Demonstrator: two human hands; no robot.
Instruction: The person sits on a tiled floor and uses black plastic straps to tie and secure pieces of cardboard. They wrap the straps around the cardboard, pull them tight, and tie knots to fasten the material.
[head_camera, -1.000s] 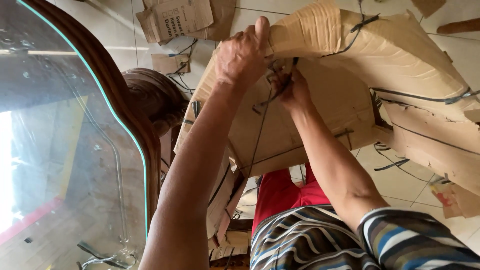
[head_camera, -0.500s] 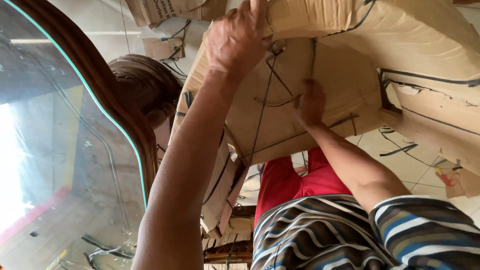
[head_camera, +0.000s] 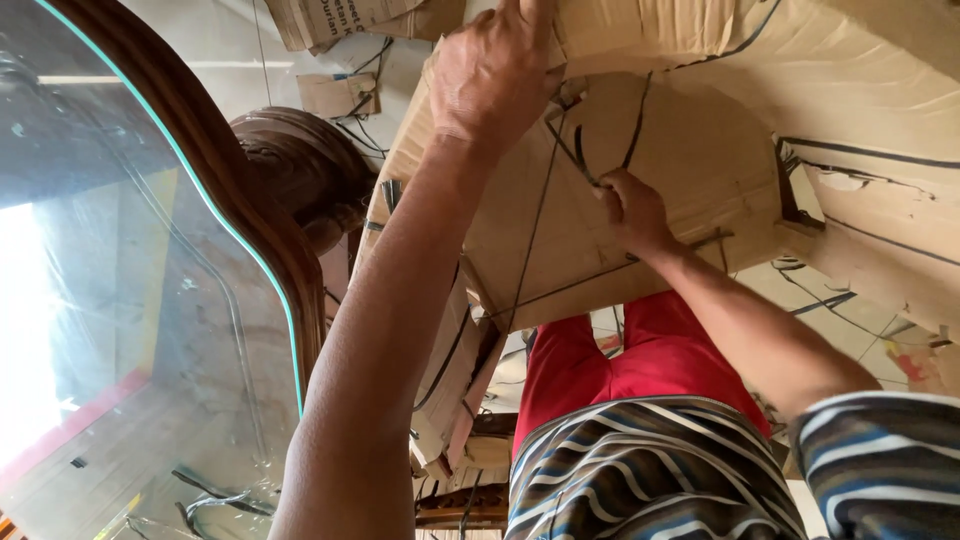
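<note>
While my left hand (head_camera: 492, 75) grips the cardboard's (head_camera: 690, 150) upper edge at the top centre of the frame and my right hand (head_camera: 632, 208), well apart and lower at centre right, pinches the black string (head_camera: 585, 165) crossing its face, the wrapped piece hangs over my lap. If I tug hard, the string may snap or cut into my fingers. The cardboard could also tear or swing left against the glass top (head_camera: 120, 300).
</note>
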